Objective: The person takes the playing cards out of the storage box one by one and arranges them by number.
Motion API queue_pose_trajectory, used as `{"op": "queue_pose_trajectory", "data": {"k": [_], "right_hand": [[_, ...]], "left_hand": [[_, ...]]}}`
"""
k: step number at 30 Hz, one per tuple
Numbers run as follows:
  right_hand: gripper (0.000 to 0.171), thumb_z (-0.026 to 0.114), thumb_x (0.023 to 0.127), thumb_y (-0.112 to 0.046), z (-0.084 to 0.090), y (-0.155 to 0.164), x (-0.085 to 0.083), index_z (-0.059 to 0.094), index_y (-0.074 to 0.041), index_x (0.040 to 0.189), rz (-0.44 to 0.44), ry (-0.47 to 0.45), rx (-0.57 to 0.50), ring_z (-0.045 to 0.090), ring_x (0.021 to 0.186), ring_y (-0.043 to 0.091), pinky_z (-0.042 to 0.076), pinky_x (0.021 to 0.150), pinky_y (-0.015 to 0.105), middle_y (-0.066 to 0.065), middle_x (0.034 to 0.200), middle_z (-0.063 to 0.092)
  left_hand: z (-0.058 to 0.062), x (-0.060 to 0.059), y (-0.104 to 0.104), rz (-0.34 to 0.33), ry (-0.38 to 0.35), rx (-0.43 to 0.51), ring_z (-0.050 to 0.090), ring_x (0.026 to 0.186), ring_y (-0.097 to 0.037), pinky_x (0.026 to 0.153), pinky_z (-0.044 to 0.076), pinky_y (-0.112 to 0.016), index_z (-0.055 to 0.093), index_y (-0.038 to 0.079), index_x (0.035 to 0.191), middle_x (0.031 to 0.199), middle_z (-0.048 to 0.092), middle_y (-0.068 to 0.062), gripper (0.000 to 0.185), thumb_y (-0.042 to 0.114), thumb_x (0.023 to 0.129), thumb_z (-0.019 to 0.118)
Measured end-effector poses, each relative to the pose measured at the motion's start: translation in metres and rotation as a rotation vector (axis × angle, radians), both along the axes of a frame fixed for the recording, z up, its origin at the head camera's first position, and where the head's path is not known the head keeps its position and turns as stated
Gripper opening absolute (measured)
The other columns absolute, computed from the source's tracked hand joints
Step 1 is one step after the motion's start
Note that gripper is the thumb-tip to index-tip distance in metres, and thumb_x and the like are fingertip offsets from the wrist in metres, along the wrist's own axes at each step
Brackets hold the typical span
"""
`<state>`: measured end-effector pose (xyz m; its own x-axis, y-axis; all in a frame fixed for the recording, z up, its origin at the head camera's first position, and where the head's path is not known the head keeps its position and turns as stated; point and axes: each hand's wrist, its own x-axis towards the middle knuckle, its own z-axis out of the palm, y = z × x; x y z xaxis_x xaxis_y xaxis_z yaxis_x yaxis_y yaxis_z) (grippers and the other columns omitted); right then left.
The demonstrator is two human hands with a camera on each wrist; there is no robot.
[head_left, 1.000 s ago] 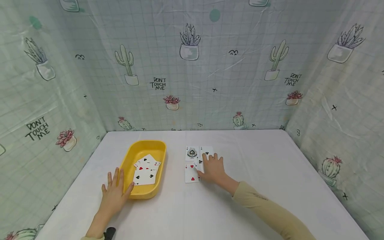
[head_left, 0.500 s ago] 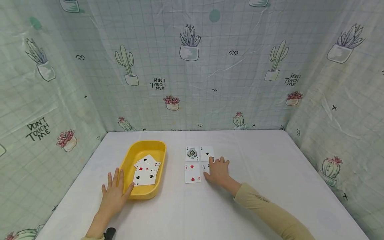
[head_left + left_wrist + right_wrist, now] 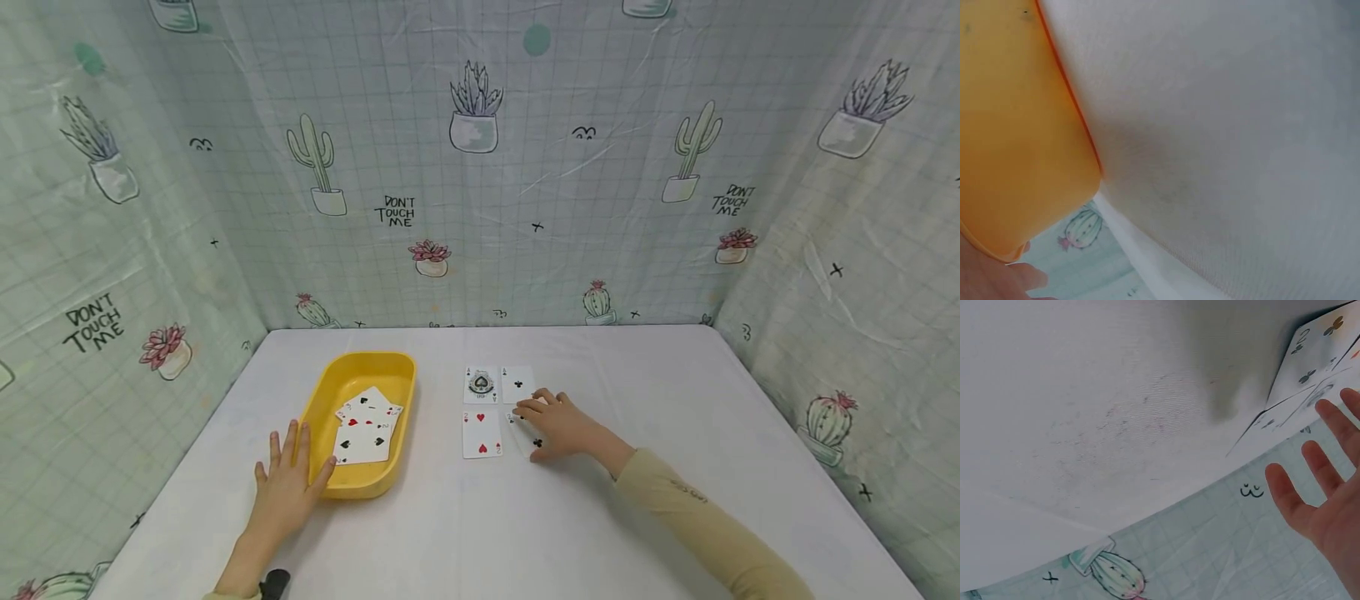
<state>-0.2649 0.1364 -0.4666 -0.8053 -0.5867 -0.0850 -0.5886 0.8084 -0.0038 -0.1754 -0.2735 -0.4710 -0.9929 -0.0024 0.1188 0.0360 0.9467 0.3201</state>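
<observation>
In the head view my left hand (image 3: 283, 483) lies with fingers spread along the left side of a yellow tray (image 3: 352, 375), its thumb at the near rim. My right hand (image 3: 562, 427) is over the right part of the two of clubs (image 3: 522, 435), partly hiding it. The right wrist view shows that hand's fingers extended and apart from the two of clubs (image 3: 1313, 359). Left of this card lies the two of hearts (image 3: 481, 433). Behind them are the ace of spades (image 3: 481, 385) and the ace of clubs (image 3: 517, 382), forming a two-by-two layout.
Several overlapping cards lie face up in the tray, a spade card (image 3: 362, 447) nearest me. A white cloth covers the table (image 3: 645, 375). A cactus-print curtain (image 3: 585, 192) closes off the back and both sides. The left wrist view is mostly tray wall (image 3: 1016, 137) and cloth.
My right hand has drawn to the right and turned, uncovering the ace of clubs and much of the two of clubs, which now sits slightly tilted. My left hand and the tray stay put.
</observation>
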Motion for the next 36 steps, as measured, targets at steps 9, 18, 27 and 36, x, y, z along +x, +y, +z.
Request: {"op": "queue_pose_trajectory", "data": {"k": [9, 18, 27, 36], "right_hand": [[0.069, 0.065, 0.073, -0.048, -0.003, 0.008, -0.007, 0.040, -0.022, 0.132, 0.016, -0.103, -0.054, 0.031, 0.125, 0.021, 0.029, 0.097, 0.050, -0.005, 0.133, 0.046], [0.071, 0.061, 0.071, -0.060, -0.012, 0.004, -0.012, 0.044, -0.023, 0.129, 0.026, -0.032, -0.079, 0.033, 0.120, 0.020, 0.032, 0.094, 0.049, -0.005, 0.127, 0.049], [0.078, 0.059, 0.069, -0.064, -0.013, -0.002, -0.011, 0.042, -0.021, 0.132, 0.011, -0.004, -0.069, 0.035, 0.118, 0.021, 0.034, 0.093, 0.050, 0.000, 0.125, 0.049], [0.075, 0.061, 0.070, -0.060, -0.007, -0.008, -0.010, 0.042, -0.020, 0.132, 0.010, 0.034, -0.091, 0.035, 0.118, 0.022, 0.033, 0.093, 0.048, 0.001, 0.122, 0.048]], "left_hand": [[0.000, 0.000, -0.001, -0.001, 0.017, -0.001, -0.004, 0.132, -0.050, 0.092, 0.007, -0.074, 0.006, -0.003, 0.142, 0.147, 0.006, -0.026, 0.077, 0.046, 0.091, 0.037], [0.000, -0.001, -0.001, 0.001, 0.009, -0.006, -0.003, 0.132, -0.051, 0.092, 0.007, -0.074, 0.006, -0.003, 0.142, 0.147, 0.005, -0.027, 0.077, 0.046, 0.091, 0.037], [0.001, 0.000, 0.000, 0.000, 0.003, -0.004, -0.003, 0.132, -0.051, 0.092, 0.007, -0.074, 0.006, -0.004, 0.141, 0.147, 0.006, -0.027, 0.077, 0.046, 0.092, 0.036], [0.002, 0.002, 0.001, 0.000, 0.006, 0.003, -0.003, 0.132, -0.050, 0.092, 0.007, -0.074, 0.007, -0.003, 0.142, 0.147, 0.006, -0.026, 0.077, 0.048, 0.091, 0.035]]}}
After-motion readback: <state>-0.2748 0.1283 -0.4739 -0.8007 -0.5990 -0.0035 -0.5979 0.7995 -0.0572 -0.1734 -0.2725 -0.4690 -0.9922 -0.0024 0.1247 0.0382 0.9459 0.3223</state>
